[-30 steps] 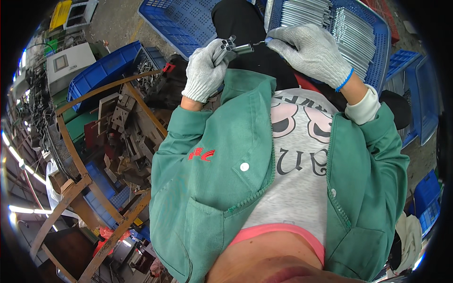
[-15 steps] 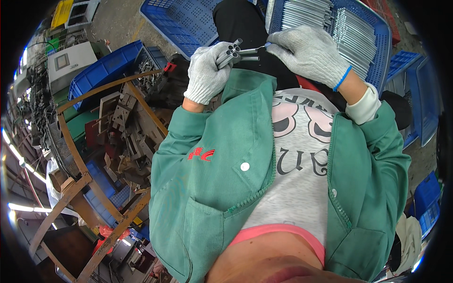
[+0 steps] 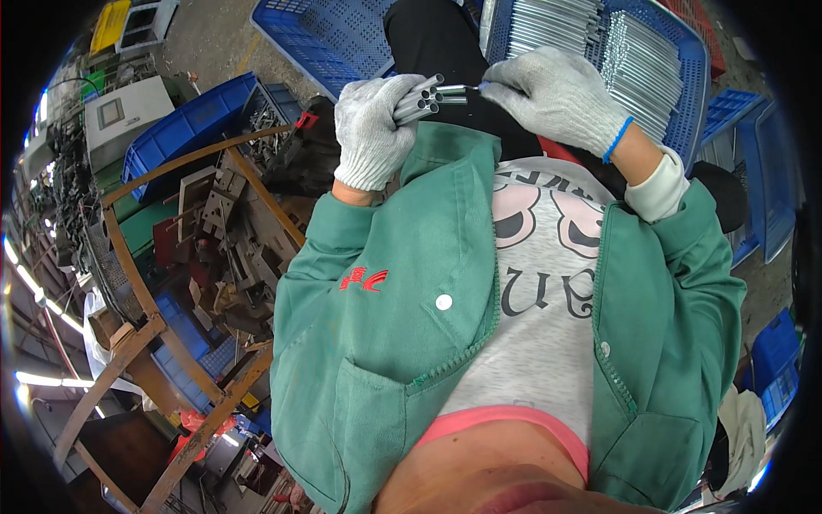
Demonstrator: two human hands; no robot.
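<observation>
My left hand [image 3: 375,128], in a white knitted glove, is closed around a bundle of several short grey metal tubes [image 3: 419,101]. Their open ends point toward my right hand, and a couple reach out further than the others. Also gloved, my right hand [image 3: 556,98] pinches a thin metal tool with a small blue part [image 3: 483,85] at the fingertips. The tool's tip is at the end of one protruding tube; whether it goes inside is too small to tell. Both hands are above my dark trousers [image 3: 437,47].
Beyond my right hand stands a blue crate [image 3: 698,86] holding stacked shiny metal tubes [image 3: 642,73]. Another blue crate [image 3: 321,43] lies ahead on the left. A rusty metal frame [image 3: 128,257] with metal blocks [image 3: 224,197] is at my left. More blue crates [image 3: 766,180] stand at the right.
My left hand has shifted slightly left and the tube bundle has turned, its ends now facing more to the right. My right hand has moved barely leftward, still pinching the thin tool.
</observation>
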